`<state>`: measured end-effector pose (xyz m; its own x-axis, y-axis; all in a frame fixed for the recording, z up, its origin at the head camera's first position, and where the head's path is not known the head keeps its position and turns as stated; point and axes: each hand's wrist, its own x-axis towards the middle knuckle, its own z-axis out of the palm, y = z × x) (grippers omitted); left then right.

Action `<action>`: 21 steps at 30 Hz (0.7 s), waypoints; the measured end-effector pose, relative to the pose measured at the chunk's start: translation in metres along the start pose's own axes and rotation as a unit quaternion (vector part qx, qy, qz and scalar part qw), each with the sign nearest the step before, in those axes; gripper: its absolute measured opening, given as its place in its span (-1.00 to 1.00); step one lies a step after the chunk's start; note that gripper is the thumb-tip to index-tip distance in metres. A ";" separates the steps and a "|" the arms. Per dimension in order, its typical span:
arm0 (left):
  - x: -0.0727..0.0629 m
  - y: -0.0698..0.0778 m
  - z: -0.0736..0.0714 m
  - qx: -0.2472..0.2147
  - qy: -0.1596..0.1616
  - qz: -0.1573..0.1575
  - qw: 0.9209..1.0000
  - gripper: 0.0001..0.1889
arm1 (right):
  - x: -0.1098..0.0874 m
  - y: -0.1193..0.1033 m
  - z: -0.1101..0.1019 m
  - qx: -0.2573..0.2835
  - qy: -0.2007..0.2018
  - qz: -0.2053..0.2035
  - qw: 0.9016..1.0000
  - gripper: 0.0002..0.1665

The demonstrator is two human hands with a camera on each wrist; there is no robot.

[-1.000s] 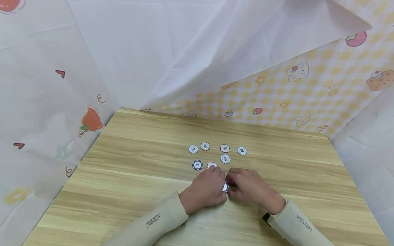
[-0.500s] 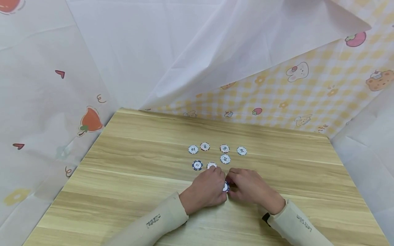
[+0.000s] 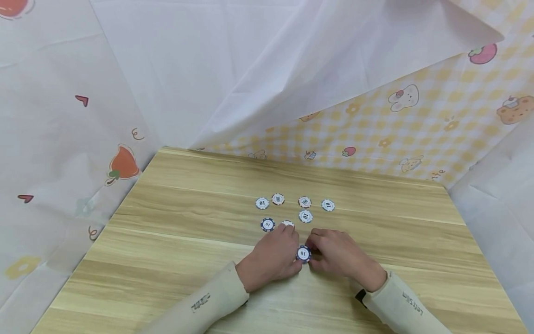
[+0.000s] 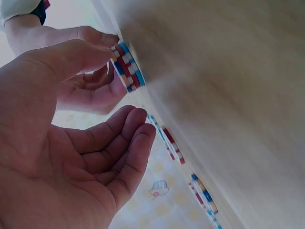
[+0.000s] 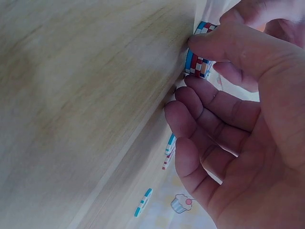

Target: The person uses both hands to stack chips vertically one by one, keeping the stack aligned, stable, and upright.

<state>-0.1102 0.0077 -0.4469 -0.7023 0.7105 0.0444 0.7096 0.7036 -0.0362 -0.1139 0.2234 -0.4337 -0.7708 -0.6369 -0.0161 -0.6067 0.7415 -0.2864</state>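
Note:
A short stack of poker chips point(image 3: 303, 253) stands on the wooden table between both hands, a blue-rimmed 10 chip on top. In the left wrist view, red and light blue rims show beneath it. My right hand point(image 3: 340, 253) holds the stack from the right, its thumb and index finger at the edge in the right wrist view. My left hand point(image 3: 273, 255) is just left of the stack. Its thumb lies close to the chips, while its loosely bent fingers point(image 4: 136, 129) stand apart from them. Whether that thumb touches, I cannot tell.
Beyond the hands lie several loose chips: a blue 10 chip point(image 3: 268, 225), a chip partly covered by the left hand point(image 3: 288, 225), white-faced 10 chips point(image 3: 305, 216) and red-rimmed 100 chips point(image 3: 277, 199). Hanging cloth point(image 3: 325, 134) borders the table's point(image 3: 187, 199) far edge.
My left hand has shifted slightly left, its fingers coming off the stack, so the top blue chip now shows whole. My right hand has stayed in place.

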 end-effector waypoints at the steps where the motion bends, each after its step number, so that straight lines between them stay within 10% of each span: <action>1: -0.002 -0.002 -0.001 -0.002 0.003 -0.004 1.000 -0.50 | 0.000 0.000 0.000 0.000 0.000 0.001 1.000 -0.76; 21: -0.016 -0.034 -0.007 0.023 -0.002 -0.055 0.998 -0.46 | -0.001 -0.001 0.000 -0.006 -0.002 -0.001 1.000 -0.74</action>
<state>-0.1223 -0.0274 -0.4398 -0.7758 0.6293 0.0461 0.6254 0.7766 -0.0763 -0.1127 0.2235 -0.4337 -0.7684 -0.6397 -0.0196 -0.6111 0.7425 -0.2742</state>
